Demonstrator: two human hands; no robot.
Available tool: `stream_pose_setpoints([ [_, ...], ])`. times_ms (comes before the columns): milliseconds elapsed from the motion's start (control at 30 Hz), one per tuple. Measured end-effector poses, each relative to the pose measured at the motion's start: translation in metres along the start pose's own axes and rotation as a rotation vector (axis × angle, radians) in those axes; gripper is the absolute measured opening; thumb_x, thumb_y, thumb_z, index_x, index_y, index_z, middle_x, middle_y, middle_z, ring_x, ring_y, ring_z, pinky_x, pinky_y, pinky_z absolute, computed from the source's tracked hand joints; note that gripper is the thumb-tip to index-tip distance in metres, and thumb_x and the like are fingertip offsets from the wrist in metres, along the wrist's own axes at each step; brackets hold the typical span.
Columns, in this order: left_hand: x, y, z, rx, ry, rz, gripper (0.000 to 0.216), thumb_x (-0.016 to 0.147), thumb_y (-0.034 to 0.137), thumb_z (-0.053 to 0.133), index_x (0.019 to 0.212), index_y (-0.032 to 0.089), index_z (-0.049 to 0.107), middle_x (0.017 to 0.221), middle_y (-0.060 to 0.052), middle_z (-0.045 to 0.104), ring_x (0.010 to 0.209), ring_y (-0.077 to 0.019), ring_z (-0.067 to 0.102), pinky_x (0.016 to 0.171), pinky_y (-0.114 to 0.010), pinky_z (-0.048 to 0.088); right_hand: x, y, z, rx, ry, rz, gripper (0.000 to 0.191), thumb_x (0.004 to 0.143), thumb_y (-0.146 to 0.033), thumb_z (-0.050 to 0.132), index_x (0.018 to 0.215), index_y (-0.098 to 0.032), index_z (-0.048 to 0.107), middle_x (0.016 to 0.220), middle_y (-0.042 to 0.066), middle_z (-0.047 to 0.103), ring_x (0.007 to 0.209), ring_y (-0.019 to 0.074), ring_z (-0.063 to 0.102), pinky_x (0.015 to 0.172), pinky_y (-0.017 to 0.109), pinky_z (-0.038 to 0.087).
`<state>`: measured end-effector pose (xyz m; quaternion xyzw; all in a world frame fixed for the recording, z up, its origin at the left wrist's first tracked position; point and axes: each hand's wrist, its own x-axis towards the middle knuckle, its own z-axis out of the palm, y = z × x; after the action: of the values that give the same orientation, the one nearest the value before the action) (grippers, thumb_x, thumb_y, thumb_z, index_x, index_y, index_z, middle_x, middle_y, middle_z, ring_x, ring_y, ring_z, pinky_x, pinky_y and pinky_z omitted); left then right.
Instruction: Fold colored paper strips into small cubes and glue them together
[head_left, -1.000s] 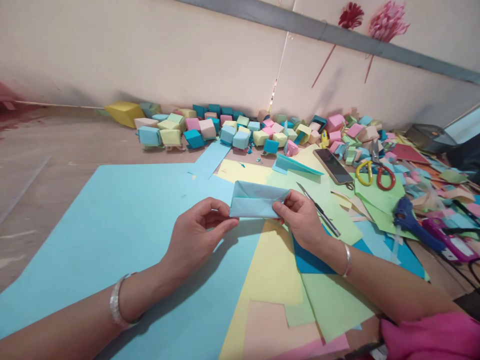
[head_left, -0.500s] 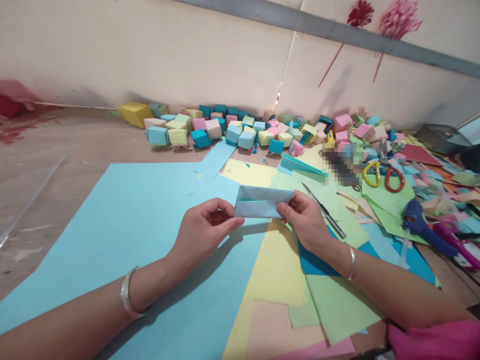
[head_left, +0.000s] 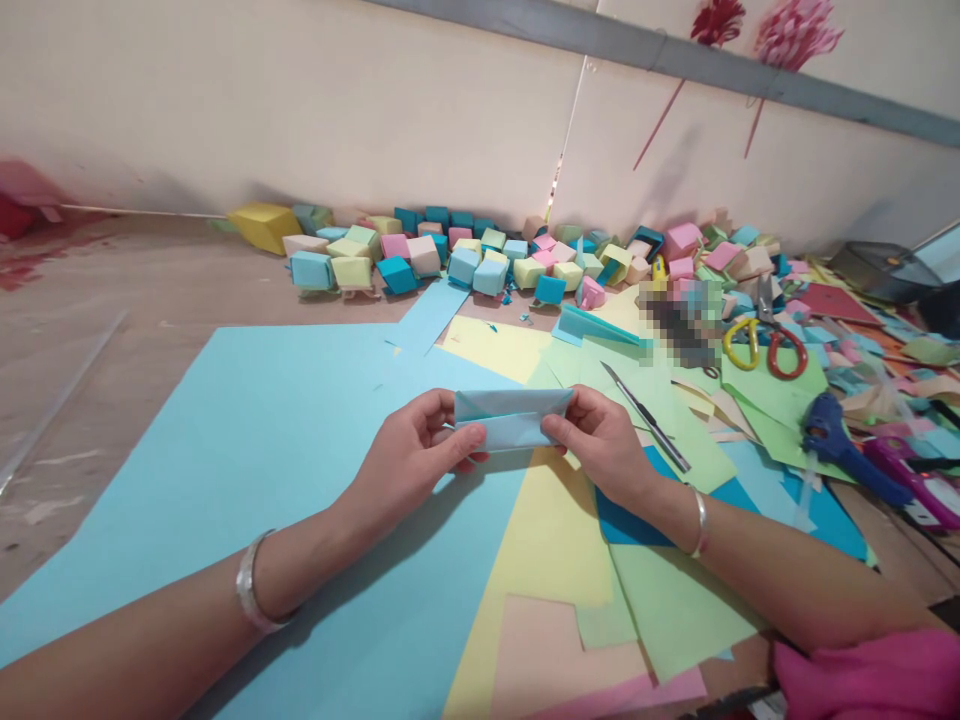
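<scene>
Between my two hands is a folded strip of light blue paper [head_left: 514, 418], held level above the sheets. A folded flap runs along its lower half. My left hand [head_left: 420, 445] pinches the left end, thumb in front and fingers behind. At the other end, my right hand [head_left: 604, 440] grips the paper the same way, its thumb pressing the lower right corner. Beneath them lie a large light blue sheet [head_left: 300, 430] and a yellow sheet [head_left: 559, 540].
Many small coloured paper boxes [head_left: 465, 265] line the wall. To the right lie a craft knife [head_left: 645, 415], scissors [head_left: 765, 330], a blue glue gun [head_left: 847, 450] and paper scraps. Green sheets [head_left: 682, 600] overlap near my right forearm. Paper flowers [head_left: 799, 35] hang above.
The folded paper has shifted slightly left and down. My left hand, which was only at its edge, now grips the left end with the thumb over the front.
</scene>
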<state>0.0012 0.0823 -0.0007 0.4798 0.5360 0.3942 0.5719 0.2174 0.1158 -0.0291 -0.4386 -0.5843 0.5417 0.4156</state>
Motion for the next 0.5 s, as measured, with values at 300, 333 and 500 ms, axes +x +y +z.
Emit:
stream_pose_setpoints([
  [300,-0.001,-0.002,-0.002,0.052,-0.026,0.011,0.020,0.080,0.034,0.067,0.077,0.015,0.065,0.066,0.000,0.063,0.058,-0.0113,0.059,0.053,-0.022,0.048,-0.003,-0.005,0.000,0.101,-0.103,0.131,0.016,0.077,-0.027,0.070,0.089,-0.016,0.067,0.060,-0.005,0.053,0.049,0.0067,0.047,0.041,0.019,0.036],
  [333,-0.001,-0.003,-0.004,0.053,-0.035,0.015,0.020,0.080,0.034,0.067,0.075,0.015,0.065,0.064,0.000,0.062,0.056,-0.0108,0.058,0.051,-0.021,0.047,-0.004,-0.005,-0.001,0.117,-0.107,0.143,0.016,0.077,-0.026,0.070,0.090,-0.017,0.068,0.059,-0.005,0.053,0.047,0.0063,0.047,0.040,0.018,0.035],
  [500,-0.001,-0.009,-0.006,-0.052,-0.039,-0.005,0.016,0.080,0.033,0.067,0.086,0.019,0.065,0.060,0.005,0.055,0.049,-0.0094,0.056,0.044,-0.020,0.044,-0.005,0.001,-0.003,0.192,-0.123,0.238,0.022,0.075,-0.027,0.072,0.096,-0.020,0.074,0.057,-0.005,0.055,0.044,0.0056,0.045,0.039,0.018,0.037],
])
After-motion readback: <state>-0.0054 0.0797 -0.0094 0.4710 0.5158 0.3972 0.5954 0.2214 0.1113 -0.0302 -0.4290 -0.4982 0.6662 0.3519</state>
